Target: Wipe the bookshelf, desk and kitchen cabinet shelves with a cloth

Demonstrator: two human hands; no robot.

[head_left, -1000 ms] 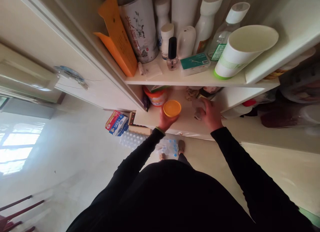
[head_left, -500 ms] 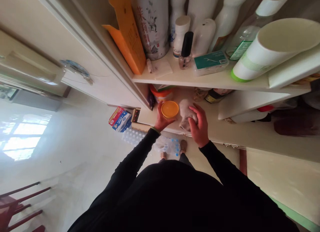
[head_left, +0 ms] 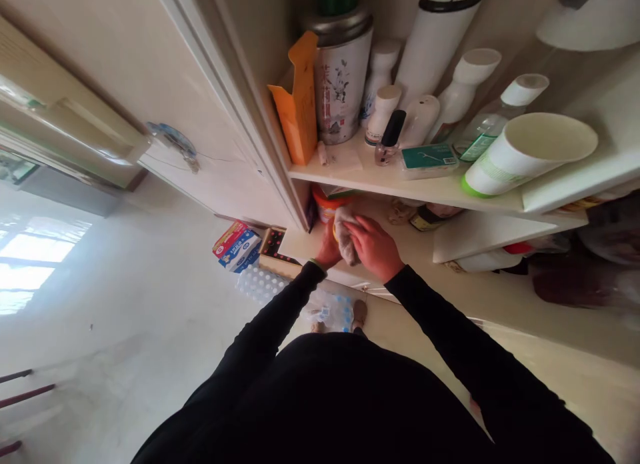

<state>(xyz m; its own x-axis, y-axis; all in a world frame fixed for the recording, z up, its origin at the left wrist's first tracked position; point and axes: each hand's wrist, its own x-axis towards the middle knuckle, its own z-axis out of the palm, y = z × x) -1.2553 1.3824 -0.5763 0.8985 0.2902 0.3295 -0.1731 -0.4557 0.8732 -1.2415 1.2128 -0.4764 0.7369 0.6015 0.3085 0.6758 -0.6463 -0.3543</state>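
Note:
My right hand (head_left: 376,247) presses a crumpled greyish-white cloth (head_left: 345,235) with its fingers closed on it. Facing it, my left hand (head_left: 329,249) is wrapped round a yellow-lidded container, now almost wholly covered by the cloth and fingers. Both hands meet in front of the lower shelf. Just behind them, on that shelf, is an orange-red tub (head_left: 327,203).
On the upper shelf (head_left: 345,174) stand an orange carton (head_left: 296,111), a printed can (head_left: 344,77), a nail polish bottle (head_left: 390,139), a teal-lidded box (head_left: 429,159) and a paper cup (head_left: 530,154). Below left are a blue-red box (head_left: 237,246) and packed bottles (head_left: 263,282).
My right hand has brought the cloth leftward onto the yellow-lidded container, covering its lid. The camera view has tilted upward, showing more of the upper shelf.

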